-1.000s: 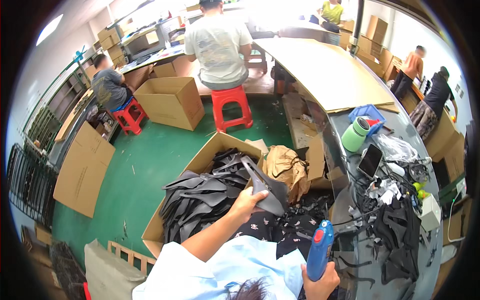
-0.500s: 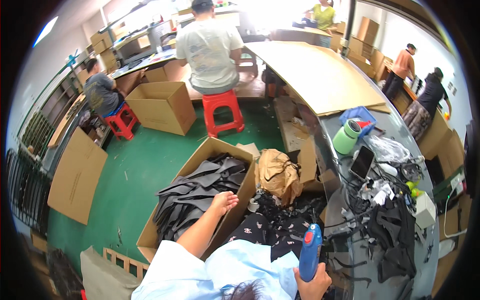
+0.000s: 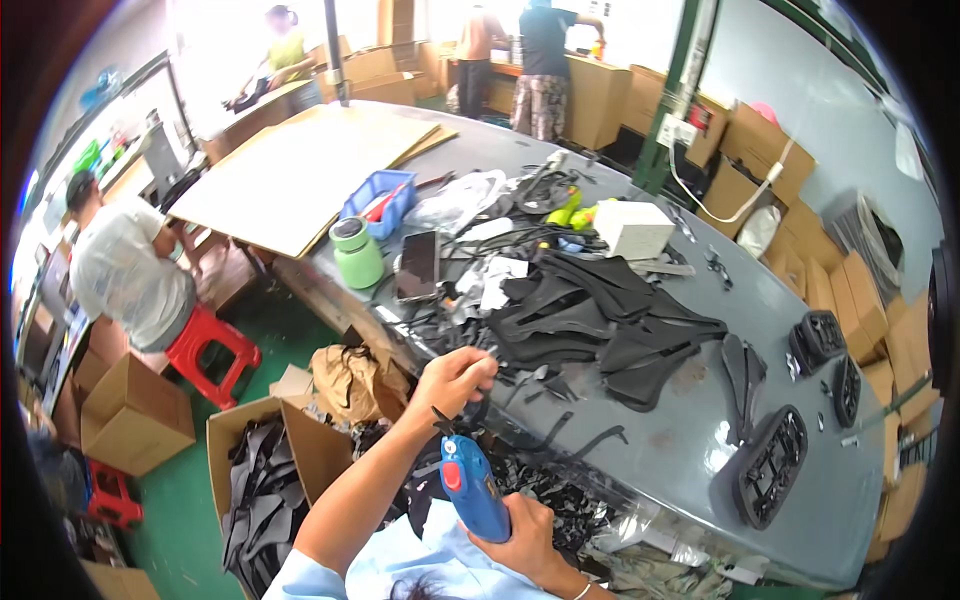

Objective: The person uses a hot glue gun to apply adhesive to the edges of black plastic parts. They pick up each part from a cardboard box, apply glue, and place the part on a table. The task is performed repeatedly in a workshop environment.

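Right hand [image 3: 520,530]: fingers closed around blue handheld cutter [image 3: 475,490] | Left hand [image 3: 455,378]: fingers pinching thin black strip, table [image 3: 690,440] edge | Progress: trimming apparently underway; black pieces pile [image 3: 600,320] untrimmed.

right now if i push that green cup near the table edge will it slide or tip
The green cup looks fairly tall for its base, so a high push would probably tip it; a low push likely slides it on the smooth grey table. It stands close to the edge beside a dark phone, so it could go over.
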The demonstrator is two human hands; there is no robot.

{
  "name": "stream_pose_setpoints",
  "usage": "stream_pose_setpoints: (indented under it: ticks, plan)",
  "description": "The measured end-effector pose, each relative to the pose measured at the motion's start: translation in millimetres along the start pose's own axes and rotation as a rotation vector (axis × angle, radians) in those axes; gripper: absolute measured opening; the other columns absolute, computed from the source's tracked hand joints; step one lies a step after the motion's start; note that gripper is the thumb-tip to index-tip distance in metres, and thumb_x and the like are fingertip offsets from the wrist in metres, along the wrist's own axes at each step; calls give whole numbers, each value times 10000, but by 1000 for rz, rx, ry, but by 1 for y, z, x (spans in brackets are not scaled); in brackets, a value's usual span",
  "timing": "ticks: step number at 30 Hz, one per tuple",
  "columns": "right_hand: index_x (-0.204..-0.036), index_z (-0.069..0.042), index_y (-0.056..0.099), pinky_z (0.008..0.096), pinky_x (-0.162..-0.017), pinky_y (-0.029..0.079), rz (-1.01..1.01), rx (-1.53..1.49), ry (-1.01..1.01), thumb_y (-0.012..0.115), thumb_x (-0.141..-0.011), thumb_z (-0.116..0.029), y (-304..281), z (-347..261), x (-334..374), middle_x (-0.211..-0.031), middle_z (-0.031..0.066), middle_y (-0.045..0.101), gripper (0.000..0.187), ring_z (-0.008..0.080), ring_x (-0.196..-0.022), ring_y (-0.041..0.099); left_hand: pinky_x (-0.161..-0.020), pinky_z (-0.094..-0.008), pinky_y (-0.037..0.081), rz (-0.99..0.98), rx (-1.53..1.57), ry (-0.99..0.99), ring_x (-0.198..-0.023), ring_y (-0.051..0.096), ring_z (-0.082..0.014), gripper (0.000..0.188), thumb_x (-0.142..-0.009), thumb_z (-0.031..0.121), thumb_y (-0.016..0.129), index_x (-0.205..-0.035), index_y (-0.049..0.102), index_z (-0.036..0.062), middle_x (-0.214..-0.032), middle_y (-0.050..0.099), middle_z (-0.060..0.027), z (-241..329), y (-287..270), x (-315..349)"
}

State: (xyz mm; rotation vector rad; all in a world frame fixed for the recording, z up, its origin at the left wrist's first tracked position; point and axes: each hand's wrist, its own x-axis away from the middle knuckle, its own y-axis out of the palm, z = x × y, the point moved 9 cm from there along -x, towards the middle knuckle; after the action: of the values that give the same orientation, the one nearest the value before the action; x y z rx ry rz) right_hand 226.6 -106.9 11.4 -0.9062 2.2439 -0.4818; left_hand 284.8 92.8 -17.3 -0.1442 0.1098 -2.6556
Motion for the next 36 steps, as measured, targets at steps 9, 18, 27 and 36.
stream_pose_setpoints:
  ticks: [9, 18, 27, 36]
  plan:
    - [-781, -38, 545, 353, -501, 454, 177, -171, 26, 822, -567, -185, -35, 29, 16, -662, 97, 587, 379, 267, -542, 568, -852, -410, 422, 18, -965, 750, -1070, 522, -289, 290, -777, 97, 562, -1064, 553, 136, -1177, 540, -132, 44, 194, -40]
    - [-771, -36, 539, 329, -465, 423, 288, -260, -28, 829, -578, -166, -55, 37, 16, -623, 87, 559, 372, 243, -487, 534, -875, -420, 386, 16, -867, 970, -1118, 500, -248, 280, -754, 97, 540, -1033, 567, 95, -1137, 555, -99, 47, 187, -69]
    - [-748, -45, 517, 305, -449, 415, 318, -357, 191, 840, -618, -174, -39, 55, 20, -582, 64, 536, 371, 188, -481, 549, -919, -437, 353, -104, -1198, 950, -1235, 394, -292, 467, -762, 52, 528, -1212, 489, 168, -1300, 435, -136, 37, 192, -52]
    - [-790, -46, 550, 301, -493, 461, 318, -236, 201, 831, -631, -174, -49, 54, 24, -624, 60, 591, 348, 185, -506, 590, -811, -367, 431, 35, -582, 843, -952, 590, -262, 238, -790, 108, 601, -1023, 567, 70, -951, 613, -69, 88, 166, -75]
